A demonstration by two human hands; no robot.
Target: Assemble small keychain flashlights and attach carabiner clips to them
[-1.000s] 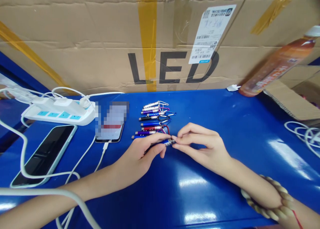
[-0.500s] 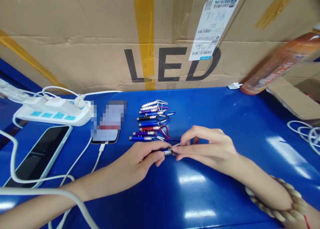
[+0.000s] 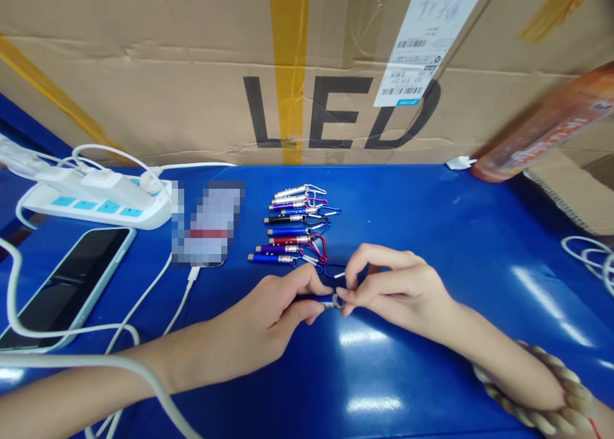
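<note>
My left hand [image 3: 273, 317] pinches the body of a small blue keychain flashlight [image 3: 322, 300] just above the blue table [image 3: 432, 247]. My right hand [image 3: 393, 292] pinches the flashlight's silver end from the right, and its blue carabiner clip [image 3: 333, 271] sticks up between thumb and finger. Right behind my hands lies a neat row of several more keychain flashlights [image 3: 292, 224], silver, purple, blue, black and red, each with a clip.
A large cardboard box marked LED [image 3: 307, 68] walls off the back. At left are a white power strip [image 3: 91, 199], a dark phone [image 3: 62, 285], a blurred phone [image 3: 206, 224] and white cables [image 3: 96, 362]. An orange bottle [image 3: 542, 128] leans at right, with cable coils [image 3: 590, 260] beside it.
Both hands, still gripping the blue flashlight, have drawn slightly nearer to me, away from the row. My right fingers now curl tighter at its silver end.
</note>
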